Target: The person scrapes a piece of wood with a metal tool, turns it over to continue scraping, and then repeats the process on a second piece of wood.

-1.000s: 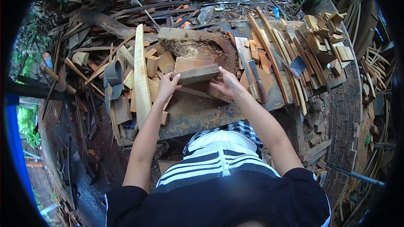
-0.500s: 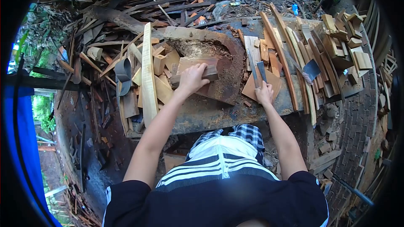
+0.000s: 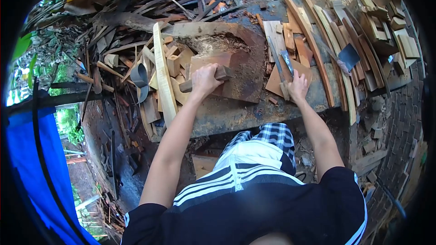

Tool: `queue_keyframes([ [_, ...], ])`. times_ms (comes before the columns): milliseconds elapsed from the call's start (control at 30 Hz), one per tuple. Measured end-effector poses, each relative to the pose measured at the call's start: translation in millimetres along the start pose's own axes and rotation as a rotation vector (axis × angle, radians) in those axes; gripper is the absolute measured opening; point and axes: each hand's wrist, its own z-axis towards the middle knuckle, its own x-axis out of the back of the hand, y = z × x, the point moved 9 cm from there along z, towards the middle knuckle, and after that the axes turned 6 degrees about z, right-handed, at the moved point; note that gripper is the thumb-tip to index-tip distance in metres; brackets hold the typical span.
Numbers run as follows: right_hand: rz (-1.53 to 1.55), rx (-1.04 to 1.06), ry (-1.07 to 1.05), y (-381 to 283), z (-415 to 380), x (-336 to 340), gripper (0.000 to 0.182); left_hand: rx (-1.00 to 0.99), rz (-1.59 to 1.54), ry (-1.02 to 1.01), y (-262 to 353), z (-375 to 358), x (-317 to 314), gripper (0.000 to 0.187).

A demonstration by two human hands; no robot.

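Observation:
My left hand (image 3: 205, 80) is closed over a short brown wooden block (image 3: 223, 73), which rests against a broad wooden slab (image 3: 238, 56). My right hand (image 3: 298, 87) is at the lower end of a flat, chisel-like metal blade (image 3: 286, 60), whose tip points away from me. The fingers look closed around its hidden handle end. Just left of that hand lies a long narrow blade (image 3: 274, 54) with a wooden handle (image 3: 284, 90). Beneath both tools is a flat square board (image 3: 276, 83).
A pale curved plank (image 3: 163, 72) and offcuts (image 3: 174, 66) lie left. Long curved strips (image 3: 309, 41) and stacked blocks (image 3: 372, 22) fill the right side. A dark square plate (image 3: 349, 56) sits among the strips. A blue tarp (image 3: 38, 168) hangs at left.
The view has shifted, so the bench sits further up and right. My right hand has moved right of the wooden handle, and the chisel-like blade has turned. My left hand stays on the block.

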Motion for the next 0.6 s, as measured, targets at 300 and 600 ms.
queue_keyframes([
  [300, 0.55, 0.365, -0.354, -104.2, -41.2, 35.8, 0.056, 0.106, -0.03, 0.203, 10.1, -6.2, 4.9, 0.057],
  [600, 0.568, 0.435, -0.58, -192.7, -90.2, 53.2, 0.061, 0.009, -0.026, 0.007, -0.9, 12.5, -39.1, 0.087],
])
